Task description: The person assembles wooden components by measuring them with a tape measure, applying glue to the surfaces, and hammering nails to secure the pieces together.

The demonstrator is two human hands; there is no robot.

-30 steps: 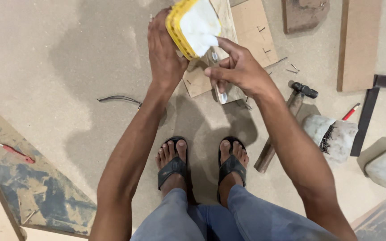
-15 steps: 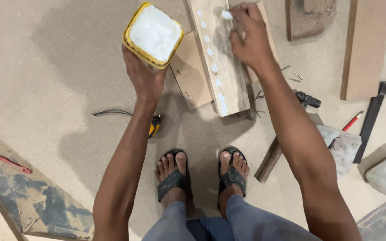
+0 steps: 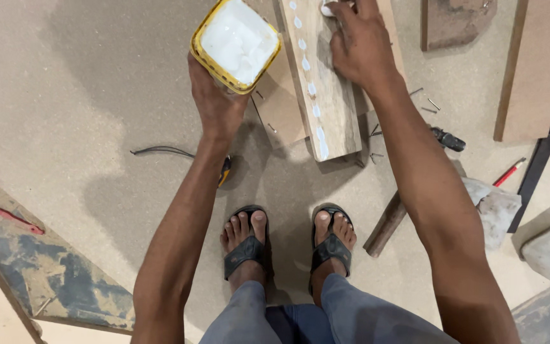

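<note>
My left hand (image 3: 216,102) grips from below a square yellow-rimmed tub (image 3: 235,43) full of white glue, held up over the floor. My right hand (image 3: 359,43) rests on a long wooden plank (image 3: 323,95) that lies on the floor, fingers pressed near a white blob at its top end. A row of white glue dabs (image 3: 313,89) runs down the plank's left edge. Whether the right hand holds a tool is hidden by the fingers.
A hammer (image 3: 408,197) lies right of my sandalled feet (image 3: 288,245). Loose nails (image 3: 424,102), a red pencil (image 3: 510,172), wooden boards (image 3: 533,64), a black wire (image 3: 160,151) and a paint-stained panel (image 3: 46,280) lie around on the board floor.
The tub has moved left and away from my right hand. My right hand went from dipping at the tub to the plank, where glue dabs now run along the edge.
</note>
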